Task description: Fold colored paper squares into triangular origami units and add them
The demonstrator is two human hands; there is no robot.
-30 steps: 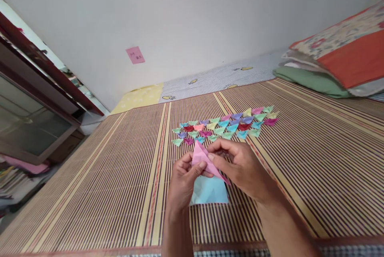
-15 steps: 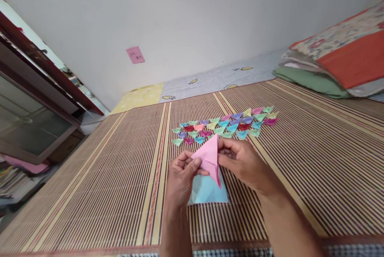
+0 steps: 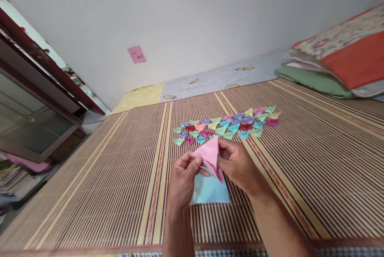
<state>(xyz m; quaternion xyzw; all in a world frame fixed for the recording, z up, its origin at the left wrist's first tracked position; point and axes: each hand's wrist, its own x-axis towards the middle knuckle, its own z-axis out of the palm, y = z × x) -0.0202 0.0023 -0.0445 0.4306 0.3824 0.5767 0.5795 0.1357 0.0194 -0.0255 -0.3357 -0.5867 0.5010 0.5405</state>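
Note:
A folded piece of pink paper (image 3: pixel 208 154), roughly triangular with its layers parting along the right side, is held up between both hands. My left hand (image 3: pixel 183 175) pinches its left corner, thumb on the near face. My right hand (image 3: pixel 237 164) grips the right edge, some fingers hidden behind or between the layers. Below the pink paper, a light blue sheet of paper (image 3: pixel 210 191) lies on the striped mat (image 3: pixel 120 185), partly covered by the left hand and the pink piece.
Beyond the hands, several small folded paper shapes (image 3: pixel 221 130) in many colours lie in rows on the mat. Folded bedding (image 3: pixel 318 83) with an orange and floral cover (image 3: pixel 354 59) is piled at the right. A pink note (image 3: pixel 137 54) hangs on the wall.
The pink paper's right side has opened wider, and its lower tip has lifted slightly. My right-hand fingers sit further in at that edge. My left hand keeps its pinch.

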